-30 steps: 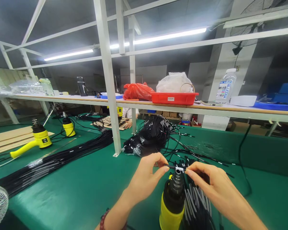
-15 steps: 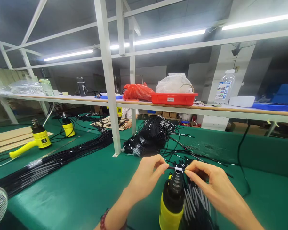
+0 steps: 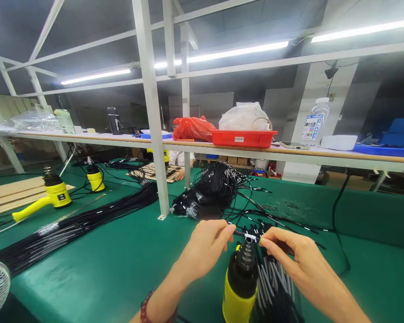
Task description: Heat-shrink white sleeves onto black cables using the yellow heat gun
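A thin black cable with a white sleeve [image 3: 250,237] spans the gap between my hands, right above the nozzle of an upright yellow and black heat gun [image 3: 241,282]. My left hand [image 3: 207,244] pinches the cable's left part between thumb and fingers. On the other side of the sleeve, my right hand [image 3: 294,251] pinches the cable with thumb and forefinger. Behind and beneath my right hand lies a bundle of black and grey cables [image 3: 272,278], partly hidden by the heat gun and the hand.
A coiled heap of black cables [image 3: 215,190] lies behind my hands, beside a white post [image 3: 155,112]. A long cable bundle [image 3: 87,224] crosses the green table [image 3: 121,269]. Two more heat guns stand left. The shelf holds a red tray [image 3: 244,139] and a bottle [image 3: 316,122].
My left hand has shifted very slightly, and the black cable tilts a little more, its left part higher. Both hands keep their pinch.
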### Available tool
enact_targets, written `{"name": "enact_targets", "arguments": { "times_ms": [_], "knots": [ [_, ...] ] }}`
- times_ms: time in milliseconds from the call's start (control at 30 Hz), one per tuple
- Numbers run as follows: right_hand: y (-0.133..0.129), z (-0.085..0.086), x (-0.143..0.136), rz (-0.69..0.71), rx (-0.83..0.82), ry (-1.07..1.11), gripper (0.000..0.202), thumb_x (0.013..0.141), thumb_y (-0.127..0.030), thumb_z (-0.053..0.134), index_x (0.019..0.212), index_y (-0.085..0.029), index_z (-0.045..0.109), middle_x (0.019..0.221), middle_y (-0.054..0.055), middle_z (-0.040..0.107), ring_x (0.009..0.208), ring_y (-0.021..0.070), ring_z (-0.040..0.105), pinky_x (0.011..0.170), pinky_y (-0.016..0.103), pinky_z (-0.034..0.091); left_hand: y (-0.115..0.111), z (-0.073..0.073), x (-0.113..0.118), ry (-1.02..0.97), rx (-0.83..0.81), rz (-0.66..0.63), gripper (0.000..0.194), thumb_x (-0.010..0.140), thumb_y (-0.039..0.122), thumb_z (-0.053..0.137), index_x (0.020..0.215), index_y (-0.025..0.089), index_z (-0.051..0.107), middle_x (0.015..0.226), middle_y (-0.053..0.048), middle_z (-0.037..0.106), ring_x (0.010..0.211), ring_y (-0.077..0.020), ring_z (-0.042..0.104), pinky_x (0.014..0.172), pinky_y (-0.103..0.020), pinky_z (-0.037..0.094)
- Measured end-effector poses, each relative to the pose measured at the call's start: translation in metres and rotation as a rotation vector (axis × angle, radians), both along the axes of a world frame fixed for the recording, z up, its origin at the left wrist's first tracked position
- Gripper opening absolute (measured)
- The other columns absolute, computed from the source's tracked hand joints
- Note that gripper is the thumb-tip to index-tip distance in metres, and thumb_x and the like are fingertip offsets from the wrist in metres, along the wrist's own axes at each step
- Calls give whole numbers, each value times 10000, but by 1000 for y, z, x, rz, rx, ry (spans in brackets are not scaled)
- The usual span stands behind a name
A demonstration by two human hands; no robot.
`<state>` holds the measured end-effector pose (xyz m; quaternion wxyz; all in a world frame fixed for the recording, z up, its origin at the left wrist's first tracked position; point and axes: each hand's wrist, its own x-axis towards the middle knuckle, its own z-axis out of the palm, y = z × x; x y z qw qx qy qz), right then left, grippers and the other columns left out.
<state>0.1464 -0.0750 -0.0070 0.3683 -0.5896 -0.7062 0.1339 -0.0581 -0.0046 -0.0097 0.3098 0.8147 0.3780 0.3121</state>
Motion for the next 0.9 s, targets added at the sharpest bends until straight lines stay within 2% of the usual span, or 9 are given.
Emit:
{"name": "enact_targets", "arguments": {
  "times_ms": [100,300,367,433,567,700,900],
  "knots": [
    [0,-1,0,19,9,15,320,959,-386,449,722,-235,601,676,-23,611,612,163,528,573,235,399,1,-2,0,-49,2,-26,396,1001,392,419,721,176,596,653,15,588,631,-139,510,600,-258,345],
    [4,-5,0,-9,46,46,275,924,-354,503,704,-234,617,667,-17,639,611,171,560,576,245,417,-4,4,0,-154,-7,-55,131,925,255,534,842,183,605,761,18,582,742,-150,508,689,-253,388],
    [5,-5,0,-23,41,45,275,921,-358,509,700,-234,618,657,-19,632,604,170,548,566,249,410,-5,5,1,-141,-18,-44,133,926,256,535,839,181,605,759,17,594,738,-149,516,683,-253,386],
    [5,-4,0,-20,24,47,280,923,-367,507,706,-234,625,661,-18,633,608,170,548,565,252,412,-6,6,1,-118,-32,-38,216,949,294,513,786,178,594,721,19,601,696,-143,514,639,-251,367],
    [1,0,4,38,-35,36,296,942,-396,487,766,-233,662,732,-5,681,659,180,594,604,261,445,-5,4,2,-145,-44,-37,305,982,331,467,743,176,577,672,21,600,642,-135,505,602,-250,353],
    [0,1,6,57,-60,4,343,962,-423,449,775,-238,669,765,1,698,691,192,611,626,278,448,-4,3,2,-188,-42,-49,223,947,268,522,754,174,583,691,22,590,675,-138,516,645,-248,381],
    [2,1,4,-12,2,44,286,922,-410,491,753,-239,645,696,-5,664,621,183,570,574,272,431,-5,1,4,-254,5,-44,61,876,168,596,835,182,639,790,19,625,769,-144,542,743,-253,411]
  ]
}}
